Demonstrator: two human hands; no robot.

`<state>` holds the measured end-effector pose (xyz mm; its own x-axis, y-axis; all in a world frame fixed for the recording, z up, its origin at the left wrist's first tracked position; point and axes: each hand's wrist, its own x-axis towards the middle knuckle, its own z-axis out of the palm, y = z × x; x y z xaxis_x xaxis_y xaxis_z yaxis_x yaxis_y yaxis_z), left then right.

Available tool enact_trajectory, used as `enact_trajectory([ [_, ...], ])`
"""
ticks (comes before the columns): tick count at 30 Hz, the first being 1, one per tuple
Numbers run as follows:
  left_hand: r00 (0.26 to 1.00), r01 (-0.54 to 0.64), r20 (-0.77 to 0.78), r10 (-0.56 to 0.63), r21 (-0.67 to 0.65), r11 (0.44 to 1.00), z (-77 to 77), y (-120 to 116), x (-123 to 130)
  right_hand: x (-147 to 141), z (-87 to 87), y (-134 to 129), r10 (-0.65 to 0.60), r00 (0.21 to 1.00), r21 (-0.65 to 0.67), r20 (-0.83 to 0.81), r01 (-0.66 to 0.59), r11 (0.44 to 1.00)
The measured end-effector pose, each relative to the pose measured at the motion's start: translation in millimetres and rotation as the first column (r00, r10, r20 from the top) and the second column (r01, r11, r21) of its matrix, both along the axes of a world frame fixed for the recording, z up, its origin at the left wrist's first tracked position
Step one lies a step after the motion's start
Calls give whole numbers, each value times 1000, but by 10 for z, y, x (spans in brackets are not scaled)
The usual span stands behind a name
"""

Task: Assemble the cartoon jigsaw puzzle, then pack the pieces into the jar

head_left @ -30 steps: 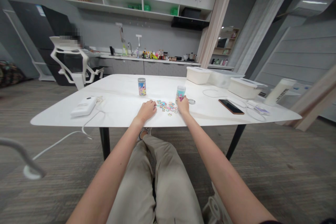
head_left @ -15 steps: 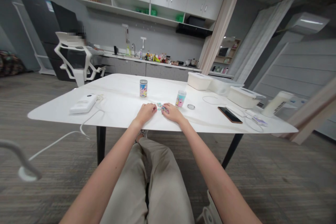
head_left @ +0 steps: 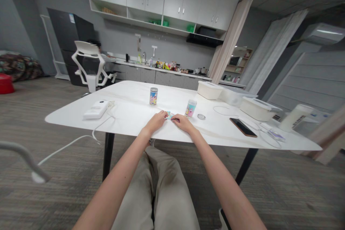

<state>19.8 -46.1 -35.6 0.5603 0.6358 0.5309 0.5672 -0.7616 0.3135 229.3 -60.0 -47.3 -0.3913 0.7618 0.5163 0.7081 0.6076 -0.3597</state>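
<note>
Between my two hands, near the table's front edge, lies a small patch of colourful flat pieces (head_left: pixel 169 115), too small to make out singly. My left hand (head_left: pixel 156 121) has its fingers closed at the patch's left edge. On the right edge, my right hand (head_left: pixel 184 122) pinches with bent fingers, which cover part of it. A clear-topped canister with a pink cartoon print (head_left: pixel 191 109) stands upright just beyond my right hand. Its neighbour is a round silver lid (head_left: pixel 201 116), flat on the table. Farther back on the left stands a silver-lidded canister with a cartoon print (head_left: pixel 153 96).
The white table (head_left: pixel 129 115) bears a white box-shaped device with a cable (head_left: pixel 96 110) at left. At right lie a phone (head_left: pixel 243 127), lidded bins (head_left: pixel 209 90) and a white bottle (head_left: pixel 295 118). A person sits by the white chair (head_left: pixel 90 65) near the counter.
The pieces between my hands now look like a more compact patch, and my fingers have closed in at its edges. The whole view has shifted slightly as my head moved.
</note>
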Motion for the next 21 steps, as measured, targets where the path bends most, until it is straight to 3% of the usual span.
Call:
enact_trajectory([
  [7,994,101,37,-100,-18,995,-39,64,11,-5,-2,20,-33,999,19,37,32,999],
  [11,997,72,-7,-72,-34,997,-47,77,15,-43,36,-30,-14,997,-19,72,15,1000],
  [17,992,-7,-121,18,89,996,-41,72,15,-55,47,-42,31,999,-28,33,-30,999],
  [21,982,11,-189,-2,47,999,-39,79,19,-49,15,3,52,999,-28,-6,-52,998],
])
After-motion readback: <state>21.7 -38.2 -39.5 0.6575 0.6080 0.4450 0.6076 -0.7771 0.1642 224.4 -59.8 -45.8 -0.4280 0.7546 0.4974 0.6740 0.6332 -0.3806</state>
